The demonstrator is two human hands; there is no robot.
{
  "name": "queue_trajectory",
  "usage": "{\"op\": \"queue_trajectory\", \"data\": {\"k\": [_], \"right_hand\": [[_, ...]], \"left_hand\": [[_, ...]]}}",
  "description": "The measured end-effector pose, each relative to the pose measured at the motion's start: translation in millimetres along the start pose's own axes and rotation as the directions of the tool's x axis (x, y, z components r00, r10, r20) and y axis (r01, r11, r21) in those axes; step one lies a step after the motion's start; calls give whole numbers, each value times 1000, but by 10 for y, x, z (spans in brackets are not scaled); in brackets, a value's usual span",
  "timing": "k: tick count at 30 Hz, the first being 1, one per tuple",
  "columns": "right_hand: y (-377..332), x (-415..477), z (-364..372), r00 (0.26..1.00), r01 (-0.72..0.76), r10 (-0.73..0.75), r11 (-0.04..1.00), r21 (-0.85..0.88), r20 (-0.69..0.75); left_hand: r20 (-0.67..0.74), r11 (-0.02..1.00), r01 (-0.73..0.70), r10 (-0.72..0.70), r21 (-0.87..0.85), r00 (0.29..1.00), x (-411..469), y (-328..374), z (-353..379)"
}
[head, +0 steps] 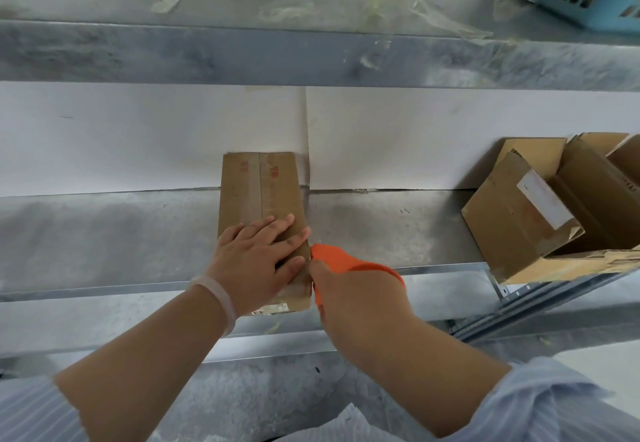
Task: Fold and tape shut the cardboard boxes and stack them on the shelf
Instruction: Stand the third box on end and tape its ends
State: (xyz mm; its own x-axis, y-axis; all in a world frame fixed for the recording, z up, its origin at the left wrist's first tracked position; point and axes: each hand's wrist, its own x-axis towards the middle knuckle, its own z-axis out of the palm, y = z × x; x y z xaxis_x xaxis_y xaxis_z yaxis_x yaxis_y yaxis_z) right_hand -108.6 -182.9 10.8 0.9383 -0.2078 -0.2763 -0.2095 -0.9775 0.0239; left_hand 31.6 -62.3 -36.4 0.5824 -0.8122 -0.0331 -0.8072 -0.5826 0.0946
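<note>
Pins the cardboard box (263, 192) to the shelf (104, 234) by its front edge with the left hand (256, 254), fingers straight and spread over the near end; long axis pointing from front edge to back wall. Grips the orange tape dispenser (346, 258) in the right hand (353, 303), touching the box's near right corner, wrist angled inward

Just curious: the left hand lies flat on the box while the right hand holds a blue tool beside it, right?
No. The head view shows the tool in the right hand is orange, not blue. The rest is right.
</note>
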Motion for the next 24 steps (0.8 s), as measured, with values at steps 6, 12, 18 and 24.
{"op": "queue_trajectory", "data": {"k": [6, 12, 18, 24], "right_hand": [[119, 53, 385, 989, -142, 142, 990, 2, 30], [378, -37, 605, 951, -176, 217, 966, 189, -222], [860, 138, 637, 857, -130, 127, 991, 29, -499], [1228, 544, 623, 907, -14, -76, 978, -210, -415]], "left_hand": [[16, 999, -34, 34, -10, 999, -60, -3, -6], [45, 999, -42, 43, -21, 998, 17, -51, -74], [13, 997, -68, 69, -29, 998, 16, -89, -33], [14, 1000, -25, 25, 9, 1000, 24, -123, 30]]}}
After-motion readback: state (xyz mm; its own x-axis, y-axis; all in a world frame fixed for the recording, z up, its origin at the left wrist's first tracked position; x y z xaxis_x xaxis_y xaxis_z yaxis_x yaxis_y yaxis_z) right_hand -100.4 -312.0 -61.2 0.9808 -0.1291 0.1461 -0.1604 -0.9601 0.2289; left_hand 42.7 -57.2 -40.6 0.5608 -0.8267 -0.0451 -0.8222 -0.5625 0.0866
